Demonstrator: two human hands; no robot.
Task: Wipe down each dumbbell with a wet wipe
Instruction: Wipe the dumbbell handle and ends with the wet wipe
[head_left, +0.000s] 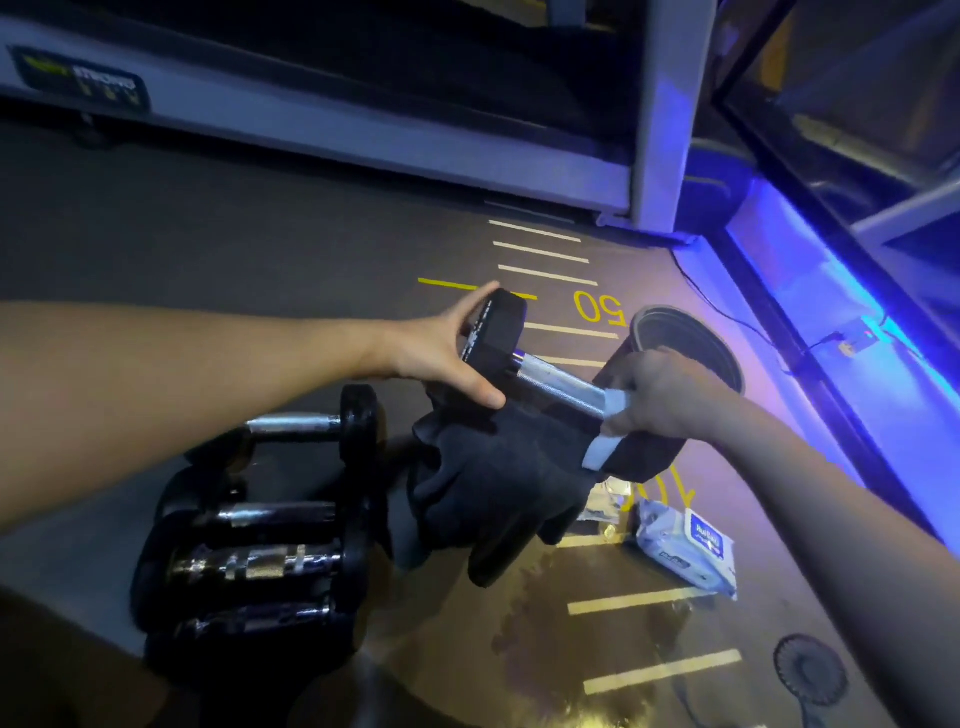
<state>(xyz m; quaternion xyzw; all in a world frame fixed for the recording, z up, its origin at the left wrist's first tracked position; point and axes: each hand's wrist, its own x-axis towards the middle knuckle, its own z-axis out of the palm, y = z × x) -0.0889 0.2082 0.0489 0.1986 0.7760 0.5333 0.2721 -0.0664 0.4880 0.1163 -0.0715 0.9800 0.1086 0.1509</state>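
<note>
The left hand (441, 358) grips 1 head of the dumbbell (550, 374), raised above the dark cloth (498, 488). The right hand (660, 397) pinches a wet wipe (608, 426) round its handle. 4 dumbbells (260, 535) lie left of the cloth, the wipe pack (691, 545) right; whether they are already wiped is unclear.
</note>
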